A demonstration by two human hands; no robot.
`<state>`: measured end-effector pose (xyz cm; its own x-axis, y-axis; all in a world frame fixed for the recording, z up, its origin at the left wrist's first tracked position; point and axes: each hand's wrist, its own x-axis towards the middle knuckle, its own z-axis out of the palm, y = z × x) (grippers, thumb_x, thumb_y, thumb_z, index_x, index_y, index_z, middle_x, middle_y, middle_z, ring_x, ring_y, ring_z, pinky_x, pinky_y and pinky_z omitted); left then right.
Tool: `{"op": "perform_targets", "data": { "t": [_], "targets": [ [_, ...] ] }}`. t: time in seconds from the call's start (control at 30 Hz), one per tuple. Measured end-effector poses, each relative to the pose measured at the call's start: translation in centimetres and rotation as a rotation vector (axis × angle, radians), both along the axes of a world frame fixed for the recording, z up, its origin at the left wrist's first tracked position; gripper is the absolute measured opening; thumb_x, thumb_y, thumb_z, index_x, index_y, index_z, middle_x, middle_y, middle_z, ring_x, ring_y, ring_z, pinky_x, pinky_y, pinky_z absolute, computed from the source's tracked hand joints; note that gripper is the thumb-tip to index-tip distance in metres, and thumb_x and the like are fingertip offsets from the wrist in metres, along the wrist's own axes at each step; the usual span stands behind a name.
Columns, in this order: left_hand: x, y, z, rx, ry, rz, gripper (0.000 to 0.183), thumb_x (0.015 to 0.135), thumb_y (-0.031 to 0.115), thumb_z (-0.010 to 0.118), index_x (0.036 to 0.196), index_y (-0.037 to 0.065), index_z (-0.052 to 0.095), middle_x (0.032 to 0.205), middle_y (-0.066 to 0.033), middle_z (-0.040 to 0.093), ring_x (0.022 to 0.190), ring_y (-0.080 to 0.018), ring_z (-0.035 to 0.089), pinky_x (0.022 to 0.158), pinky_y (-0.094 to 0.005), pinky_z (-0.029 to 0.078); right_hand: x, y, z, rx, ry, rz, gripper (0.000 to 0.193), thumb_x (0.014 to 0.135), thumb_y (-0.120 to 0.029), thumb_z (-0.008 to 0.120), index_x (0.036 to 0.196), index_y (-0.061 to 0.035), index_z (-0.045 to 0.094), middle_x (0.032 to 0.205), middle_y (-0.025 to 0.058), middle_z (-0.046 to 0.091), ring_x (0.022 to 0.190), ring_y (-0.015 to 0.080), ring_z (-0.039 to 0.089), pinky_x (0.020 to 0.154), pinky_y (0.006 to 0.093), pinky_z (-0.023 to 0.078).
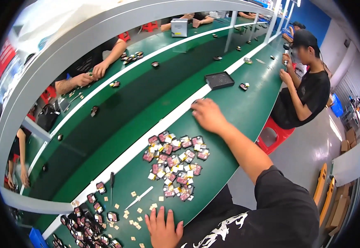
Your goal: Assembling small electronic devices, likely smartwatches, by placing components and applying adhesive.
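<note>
My left hand [163,230] lies on the green bench with its fingers stretched out and nothing in them. Just beyond its fingertips are several small tan square pieces [139,210] and a white stick-like tool [140,197]. My right hand [209,117] reaches to the white strip along the bench's far edge. Its fingers are curled down, and a dark sliver shows at their tips; what they hold is mostly hidden. Between my hands sits a cluster of small black-and-red electronic modules [173,160] with white and yellow tabs. A darker heap of similar modules [81,227] lies at the lower left.
A slim dark screwdriver [112,188] lies near the heap. Beyond my right hand are a black tray [219,80] and a lone module [244,86]. Modules are spaced along the dark green belt [122,103]. A person in black [308,82] sits at right; others work across the belt.
</note>
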<state>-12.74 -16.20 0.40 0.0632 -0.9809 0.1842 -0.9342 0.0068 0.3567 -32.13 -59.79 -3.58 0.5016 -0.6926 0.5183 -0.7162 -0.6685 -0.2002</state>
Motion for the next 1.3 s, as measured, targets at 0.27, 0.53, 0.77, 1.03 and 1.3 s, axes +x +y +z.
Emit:
{"op": "perform_targets", "data": {
  "t": [0.27,0.53,0.77,1.03,1.3],
  "targets": [
    [-0.7,-0.2,0.3,0.044,-0.083,0.032,0.055,0.091,0.032,0.071,0.137,0.002,0.061,0.146,-0.0236,0.054,0.136,-0.0474,0.046,0.117,-0.0646,0.031,-5.7,-1.4,5.6,0.027,-0.29,0.094,0.032,0.092,-0.018,0.071,0.121,-0.0045,0.07,0.125,0.0181,0.068,0.117,0.0395,0.064,0.104,0.0469,0.051],
    [-0.8,0.2,-0.1,0.07,-0.085,0.106,0.062,0.089,0.035,0.073,0.141,0.004,0.059,0.149,-0.0225,0.051,0.139,-0.0472,0.043,0.118,-0.0652,0.029,-17.3,-12.8,-0.2,0.142,-0.055,-0.534,0.047,0.09,-0.029,0.076,0.132,-0.0074,0.067,0.134,0.0194,0.064,0.125,0.0392,0.06,0.107,0.0513,0.048],
    [0.5,0.8,-1.3,-0.319,0.158,0.138,0.029,0.079,-0.005,0.074,0.107,0.001,0.072,0.1,-0.0125,0.071,0.083,-0.0324,0.066,0.072,-0.0411,0.052,-15.7,-8.2,1.4,-0.049,-0.133,-0.199,0.028,0.086,-0.008,0.078,0.112,-0.001,0.071,0.114,0.017,0.071,0.103,0.0365,0.069,0.091,0.0423,0.056],
    [-0.2,-1.2,2.6,0.201,1.467,0.107,0.059,0.105,0.031,0.061,0.153,0.002,0.045,0.11,-0.0033,0.067,0.076,-0.0071,0.054,0.068,-0.024,0.046,1.0,19.1,8.6,0.66,-0.081,1.214,0.042,0.083,-0.016,0.08,0.123,-0.015,0.069,0.131,0.0091,0.068,0.124,0.0318,0.063,0.107,0.0479,0.05],
    [4.0,4.7,1.0,0.08,1.97,0.27,0.032,0.108,0.014,0.054,0.137,0.002,0.055,0.117,-0.0163,0.07,0.085,-0.0135,0.065,0.07,-0.0258,0.055,9.3,25.6,8.8,0.771,-0.147,1.185,0.054,0.081,-0.016,0.086,0.13,-0.0087,0.065,0.144,0.0161,0.059,0.128,0.0368,0.06,0.105,0.0467,0.05]
  ]
}}
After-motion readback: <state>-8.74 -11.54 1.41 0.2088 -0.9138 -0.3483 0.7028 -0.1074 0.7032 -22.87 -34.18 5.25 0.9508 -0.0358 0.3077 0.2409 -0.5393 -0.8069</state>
